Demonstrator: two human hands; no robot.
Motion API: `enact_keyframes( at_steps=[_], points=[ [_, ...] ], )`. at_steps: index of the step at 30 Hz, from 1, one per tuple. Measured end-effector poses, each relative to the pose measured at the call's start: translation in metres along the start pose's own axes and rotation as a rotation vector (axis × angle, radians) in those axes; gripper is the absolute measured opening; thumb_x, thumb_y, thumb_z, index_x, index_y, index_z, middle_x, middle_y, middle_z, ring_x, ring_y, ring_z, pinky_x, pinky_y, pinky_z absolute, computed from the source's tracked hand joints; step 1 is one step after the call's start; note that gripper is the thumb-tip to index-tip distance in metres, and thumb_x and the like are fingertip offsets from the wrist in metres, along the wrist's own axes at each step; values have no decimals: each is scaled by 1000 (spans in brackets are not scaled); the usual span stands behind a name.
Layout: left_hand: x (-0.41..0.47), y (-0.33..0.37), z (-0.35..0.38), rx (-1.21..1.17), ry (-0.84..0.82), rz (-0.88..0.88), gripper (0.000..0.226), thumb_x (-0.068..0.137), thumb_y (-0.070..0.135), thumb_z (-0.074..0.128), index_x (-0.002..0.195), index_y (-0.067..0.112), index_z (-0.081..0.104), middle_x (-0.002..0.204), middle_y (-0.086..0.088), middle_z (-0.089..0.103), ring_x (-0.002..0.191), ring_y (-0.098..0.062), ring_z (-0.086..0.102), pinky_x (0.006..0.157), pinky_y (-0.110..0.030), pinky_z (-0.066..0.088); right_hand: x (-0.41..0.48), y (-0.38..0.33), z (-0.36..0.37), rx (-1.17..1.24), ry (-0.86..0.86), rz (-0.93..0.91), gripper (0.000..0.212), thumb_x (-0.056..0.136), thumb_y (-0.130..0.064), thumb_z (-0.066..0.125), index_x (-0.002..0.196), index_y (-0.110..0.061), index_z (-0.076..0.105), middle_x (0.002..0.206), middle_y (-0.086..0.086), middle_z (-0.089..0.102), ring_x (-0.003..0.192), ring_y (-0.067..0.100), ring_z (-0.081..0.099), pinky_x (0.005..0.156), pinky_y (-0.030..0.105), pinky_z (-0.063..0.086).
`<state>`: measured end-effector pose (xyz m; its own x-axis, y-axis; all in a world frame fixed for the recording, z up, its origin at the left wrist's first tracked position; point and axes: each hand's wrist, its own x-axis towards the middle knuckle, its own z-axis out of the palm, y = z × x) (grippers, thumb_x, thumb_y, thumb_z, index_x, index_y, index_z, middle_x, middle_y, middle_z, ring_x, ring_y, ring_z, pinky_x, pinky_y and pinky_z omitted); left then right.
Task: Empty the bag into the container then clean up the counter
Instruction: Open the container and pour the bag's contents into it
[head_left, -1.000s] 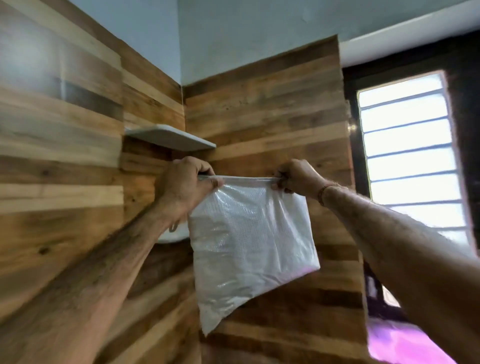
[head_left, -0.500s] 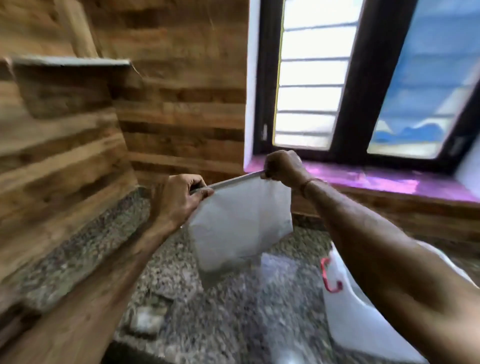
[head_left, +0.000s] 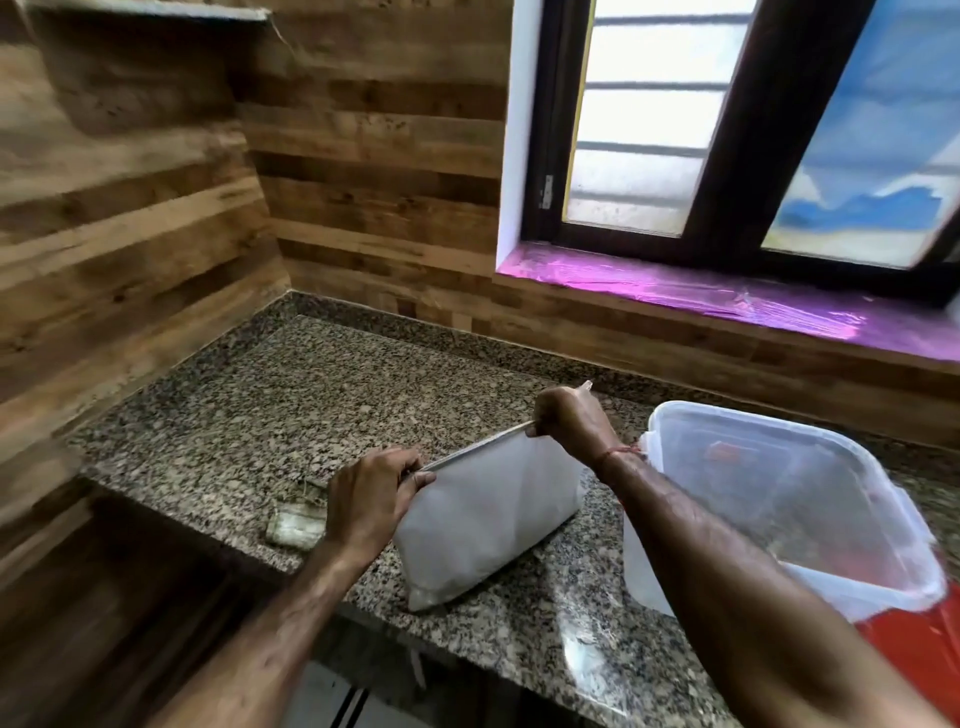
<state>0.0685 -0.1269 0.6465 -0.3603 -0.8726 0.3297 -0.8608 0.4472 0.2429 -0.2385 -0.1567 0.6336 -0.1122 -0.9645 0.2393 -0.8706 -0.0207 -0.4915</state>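
- Two hands pinch the top edge of a white plastic bag (head_left: 493, 519), which stands on the speckled granite table (head_left: 322, 395) just left of the clear container (head_left: 753, 418).
- One second ago the bag hung in the air in front of the wood-panelled wall. Half a second ago it hung above the table, and now its bottom edge rests on the stone.
- The left hand (head_left: 363, 499) is curled round the bag's top corner on the side farther from the container, the same grip as before.
- The right hand (head_left: 569, 423) is clamped on the opposite top corner, the one nearer the container. A red thread (head_left: 618, 454) circles its wrist.
- Between the hands, the bag's top edge is stretched taut and looks closed.
- The container was only partly in view half a second ago. It now shows its open mouth and rounded rim, with the right forearm crossing in front of it.
- A red piece (head_left: 914, 654) shows below the container's near corner.
- A small pale bundle (head_left: 296, 527) lies on the table well left of the container, beyond the left hand. It is too blurred to identify.
- A purple-covered window sill (head_left: 675, 283) runs along the wall behind the container.
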Motion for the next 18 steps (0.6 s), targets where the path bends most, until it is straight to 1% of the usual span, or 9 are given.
enact_keyframes(
  at_steps=[2,4,5,7,9,11,14,16,18],
  points=[
    [-4,-8,1,-10,-30,-7,25,87,54,71,85,30,68,80,13,71,67,-9,63,48,-22,32,-2,-2,6,-15,13,17,43,66,-13,90,53,-27,52,65,-4,69,69,19,71,66,41,57],
    [-7,-15,-3,-20,-122,-22,25,87,56,70,93,33,69,87,13,72,70,-6,63,48,-18,32,-6,-2,8,-28,-6,34,29,69,-14,89,60,-21,62,68,-4,71,71,20,71,66,41,57],
    [-7,-18,-7,-27,-171,-35,27,86,58,69,94,33,69,86,13,72,69,-4,62,48,-16,31,-9,-4,8,-45,-14,36,23,71,-16,88,66,-18,66,70,-3,72,73,21,70,66,40,57],
    [-7,-22,-15,-65,-238,-68,29,83,60,71,90,32,68,79,14,69,65,0,59,47,-15,31,-15,-14,7,-69,-33,18,16,75,-20,85,73,-17,70,76,-3,74,77,19,70,67,38,56],
    [-4,-28,-22,-160,-240,-123,28,81,58,74,83,30,68,72,14,67,62,1,58,49,-19,35,-24,-35,10,11,-70,-44,10,78,-16,83,78,-20,74,81,-5,76,77,13,72,69,35,58],
    [2,-34,-30,-277,-233,-163,29,80,54,79,75,28,67,66,11,65,59,-4,57,54,-21,37,-39,-64,22,102,-138,-127,14,78,-13,85,88,-19,78,89,-5,79,77,6,71,73,29,60],
    [16,-35,-40,-418,-260,-164,27,81,45,82,72,24,67,64,9,67,59,-5,61,57,-23,44,-60,-113,47,192,-264,-219,30,79,-30,86,105,-19,76,103,-3,77,89,9,72,80,24,60],
    [25,-28,-47,-519,-238,-162,22,82,36,82,75,22,68,61,7,67,54,-3,60,52,-24,47,-69,-139,63,303,-303,-179,31,78,-36,86,103,-20,77,101,-3,78,90,8,72,82,27,61],
    [31,-21,-52,-603,-226,-146,17,84,31,81,79,20,69,62,3,69,53,-5,64,51,-25,52,-73,-154,74,397,-278,-109,22,78,-39,85,90,-22,77,91,-5,78,84,7,73,79,33,62]
  ],
)
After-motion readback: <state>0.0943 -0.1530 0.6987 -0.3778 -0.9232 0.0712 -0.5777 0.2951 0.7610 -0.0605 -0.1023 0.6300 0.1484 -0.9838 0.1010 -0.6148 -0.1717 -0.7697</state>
